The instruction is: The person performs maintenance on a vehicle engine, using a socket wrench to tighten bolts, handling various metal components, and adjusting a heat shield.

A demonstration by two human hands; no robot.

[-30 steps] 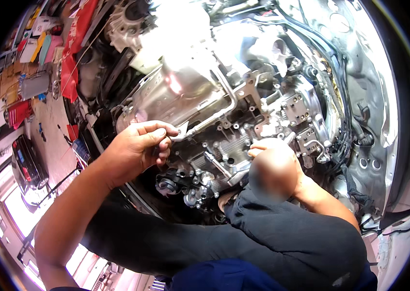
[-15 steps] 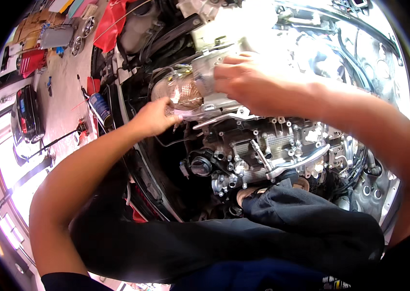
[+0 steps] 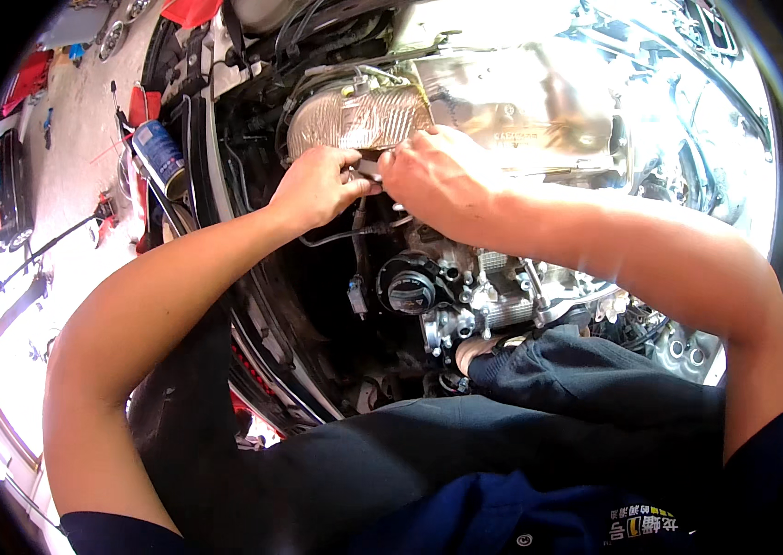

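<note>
My left hand (image 3: 319,188) pinches a small flat metal piece (image 3: 368,170) between thumb and fingers, at the lower edge of a ribbed metal heat shield (image 3: 354,120). Right beside it, my right hand (image 3: 438,176) has its fingers curled against the other end of that piece; what they grip is hidden under the hand. A larger smooth metal shield (image 3: 521,97) stretches to the right, behind my right hand. Below both hands lies the engine, with a round black cap (image 3: 410,291) and a bare metal housing (image 3: 507,310) showing. My right forearm covers part of the engine.
My shoe (image 3: 475,354) rests among the engine parts. Hoses and wiring (image 3: 697,157) run along the right side. At left, a blue spray can (image 3: 159,153) stands by the bay's edge, and a dark car (image 3: 8,190) is on the floor beyond.
My right hand has come down and left from the large shield to beside my left hand. The left hand now pinches a small metal piece. The view has shifted, uncovering the large shield.
</note>
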